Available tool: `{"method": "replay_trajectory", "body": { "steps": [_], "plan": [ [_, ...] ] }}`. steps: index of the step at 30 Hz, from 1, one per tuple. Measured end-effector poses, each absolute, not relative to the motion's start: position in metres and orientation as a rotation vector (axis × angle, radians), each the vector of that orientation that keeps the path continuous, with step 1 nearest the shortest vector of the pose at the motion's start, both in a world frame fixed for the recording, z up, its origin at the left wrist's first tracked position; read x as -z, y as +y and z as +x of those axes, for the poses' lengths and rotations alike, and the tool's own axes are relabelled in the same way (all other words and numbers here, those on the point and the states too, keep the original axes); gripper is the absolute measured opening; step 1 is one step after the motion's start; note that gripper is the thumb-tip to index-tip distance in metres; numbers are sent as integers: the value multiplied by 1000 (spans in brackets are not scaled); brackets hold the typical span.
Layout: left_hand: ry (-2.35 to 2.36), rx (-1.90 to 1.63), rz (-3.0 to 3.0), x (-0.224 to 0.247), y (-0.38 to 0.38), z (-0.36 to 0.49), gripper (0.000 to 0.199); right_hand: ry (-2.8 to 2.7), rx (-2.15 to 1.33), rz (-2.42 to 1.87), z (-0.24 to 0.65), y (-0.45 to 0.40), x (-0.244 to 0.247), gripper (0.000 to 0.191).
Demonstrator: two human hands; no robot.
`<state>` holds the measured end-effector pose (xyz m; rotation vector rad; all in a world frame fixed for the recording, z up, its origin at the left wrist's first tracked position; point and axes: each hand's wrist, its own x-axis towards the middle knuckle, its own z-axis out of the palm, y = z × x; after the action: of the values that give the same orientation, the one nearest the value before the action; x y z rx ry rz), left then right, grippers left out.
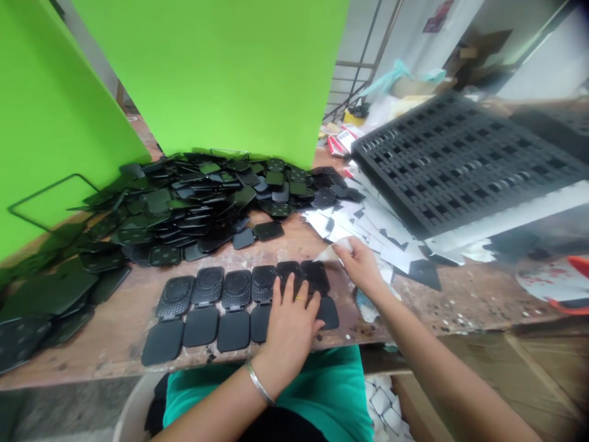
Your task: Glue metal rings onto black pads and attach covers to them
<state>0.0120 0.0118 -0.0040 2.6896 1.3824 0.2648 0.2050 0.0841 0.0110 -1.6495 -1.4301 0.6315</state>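
Note:
My left hand (293, 316) lies with fingers spread over the right part of a two-row line of black hinged pieces (237, 288), touching them. Each piece lies unfolded: a square upper half with a raised ring and textured surface, joined to a smooth lower half (234, 328). Some pieces are partly hidden under my fingers. My right hand (361, 264) is closed in a pinch on a thin white piece of paper (327, 253), held just above the last upper halves (315, 276) at the right end. White paper pieces (352, 221) lie scattered behind that hand.
A large heap of black hinged pieces (197, 202) covers the back left, against green panels (216, 73). A black slotted tray (464, 159) stands tilted at the right. An orange-and-white object (556, 285) lies near the right edge. Cardboard (519, 368) is below the table.

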Motion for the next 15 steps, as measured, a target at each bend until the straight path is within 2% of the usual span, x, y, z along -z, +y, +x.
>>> {"method": "replay_trajectory", "body": {
  "steps": [15],
  "plan": [
    [1399,-267,2708,1,10,14,48,-1680,-416,-1690,197,90,-17,28]
  ]
}}
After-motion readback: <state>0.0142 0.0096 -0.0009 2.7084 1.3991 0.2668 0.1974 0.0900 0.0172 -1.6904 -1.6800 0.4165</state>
